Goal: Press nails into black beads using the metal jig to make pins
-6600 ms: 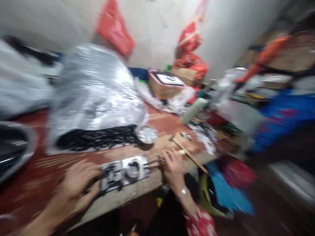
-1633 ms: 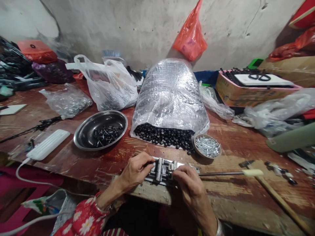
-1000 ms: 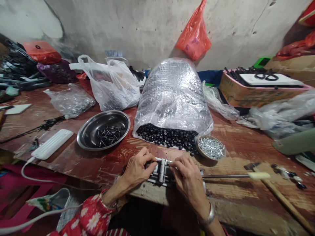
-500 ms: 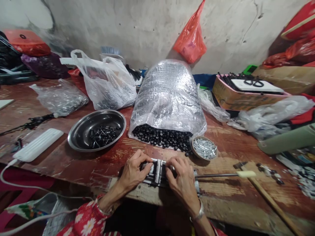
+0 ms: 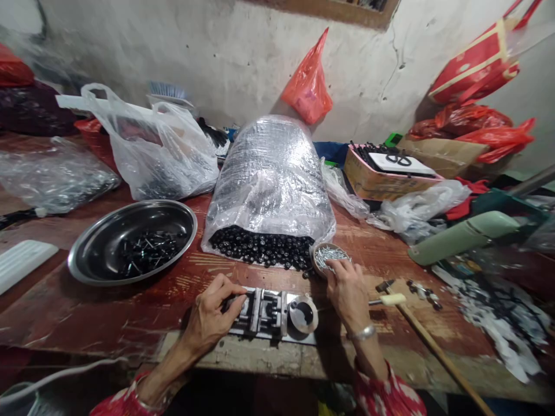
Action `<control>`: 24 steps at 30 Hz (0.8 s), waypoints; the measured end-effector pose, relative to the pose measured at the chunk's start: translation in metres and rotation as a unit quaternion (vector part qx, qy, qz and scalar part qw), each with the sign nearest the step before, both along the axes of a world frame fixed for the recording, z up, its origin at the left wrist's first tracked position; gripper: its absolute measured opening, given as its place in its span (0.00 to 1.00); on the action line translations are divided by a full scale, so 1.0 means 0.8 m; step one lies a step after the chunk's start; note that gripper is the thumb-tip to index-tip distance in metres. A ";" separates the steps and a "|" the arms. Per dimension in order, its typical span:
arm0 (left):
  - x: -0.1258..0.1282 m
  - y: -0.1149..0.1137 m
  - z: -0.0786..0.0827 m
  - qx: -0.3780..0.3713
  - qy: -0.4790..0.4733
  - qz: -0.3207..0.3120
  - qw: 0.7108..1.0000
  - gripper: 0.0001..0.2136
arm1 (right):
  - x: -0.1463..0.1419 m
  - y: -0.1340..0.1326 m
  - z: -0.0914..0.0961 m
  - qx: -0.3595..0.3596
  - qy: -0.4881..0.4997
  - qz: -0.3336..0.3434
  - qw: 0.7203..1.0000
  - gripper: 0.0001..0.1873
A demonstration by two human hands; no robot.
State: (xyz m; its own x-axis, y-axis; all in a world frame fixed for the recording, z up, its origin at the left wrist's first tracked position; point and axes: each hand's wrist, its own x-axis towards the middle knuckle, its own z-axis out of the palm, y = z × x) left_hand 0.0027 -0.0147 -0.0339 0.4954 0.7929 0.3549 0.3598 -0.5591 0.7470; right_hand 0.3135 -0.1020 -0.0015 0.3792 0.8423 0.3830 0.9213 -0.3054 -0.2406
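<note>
A metal jig (image 5: 281, 312) with clamp bars and a round disc (image 5: 303, 315) at its right end lies at the table's front edge. My left hand (image 5: 214, 309) is at the jig's left end, thumb and forefinger closed near its black parts; what they pinch is hidden. My right hand (image 5: 350, 292) reaches over a small bowl (image 5: 318, 267) of thin silver screws or nails (image 5: 332, 254). Its bent fingertips are among them, and I cannot see whether any is held. Behind the jig, round black pieces (image 5: 264, 248) spill from a large clear plastic sack (image 5: 273, 173).
A steel basin (image 5: 80, 266) with black pieces on silver shafts (image 5: 150, 254) stands left. Right of the jig lie a pale-handled tool (image 5: 392, 299) and a wooden-handled hammer (image 5: 437, 346). Farther right are a green bottle (image 5: 468, 234) and a cardboard box (image 5: 377, 185).
My right hand has left the jig's right side for the screw bowl, uncovering the round disc. My left hand stays at the jig's left end. The view has turned rightward.
</note>
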 end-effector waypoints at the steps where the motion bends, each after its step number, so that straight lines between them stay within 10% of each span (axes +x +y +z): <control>1: 0.000 0.000 -0.001 0.003 0.001 0.001 1.000 0.08 | 0.011 0.005 -0.003 -0.018 -0.027 -0.016 0.999 0.10; 17: -0.001 0.000 -0.009 0.019 0.009 0.000 1.000 0.07 | 0.032 -0.001 -0.012 0.115 0.152 -0.053 0.980 0.11; 24: -0.001 -0.002 0.000 0.116 -0.035 0.027 0.992 0.07 | -0.019 -0.023 0.017 0.134 0.328 0.002 0.935 0.17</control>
